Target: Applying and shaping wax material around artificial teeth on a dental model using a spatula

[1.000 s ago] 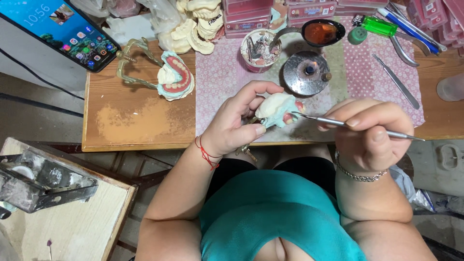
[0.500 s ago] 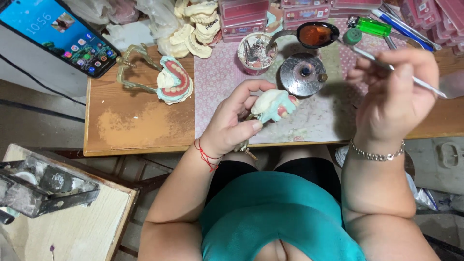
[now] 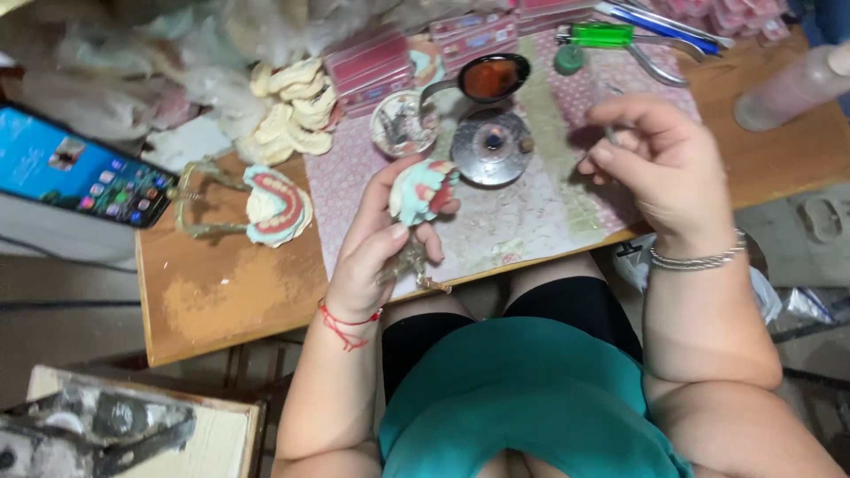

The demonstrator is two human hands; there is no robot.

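My left hand (image 3: 376, 243) holds up a pale green dental cast with pink wax gums and teeth (image 3: 421, 189); a metal hinge frame (image 3: 413, 263) hangs below my fingers. It hovers over the pink patterned mat (image 3: 531, 221). My right hand (image 3: 666, 168) is raised at the right, apart from the cast, with its fingers pinched on a thin metal instrument (image 3: 611, 131) that is blurred and mostly hidden. A round metal burner dish (image 3: 491, 146) lies between my hands, just behind the cast.
A second denture cast on a wire frame (image 3: 276, 208) lies on the wooden table (image 3: 221, 292) at the left. Behind are a small cup (image 3: 403, 124), a spoon of orange wax (image 3: 492, 78), plaster casts (image 3: 288, 111), pink boxes (image 3: 367, 62), a green lighter (image 3: 602, 35) and a phone (image 3: 80, 177).
My right hand lifted the instrument off the cast and moved up and to the right, away from it. My left hand kept hold of the cast and raised it slightly.
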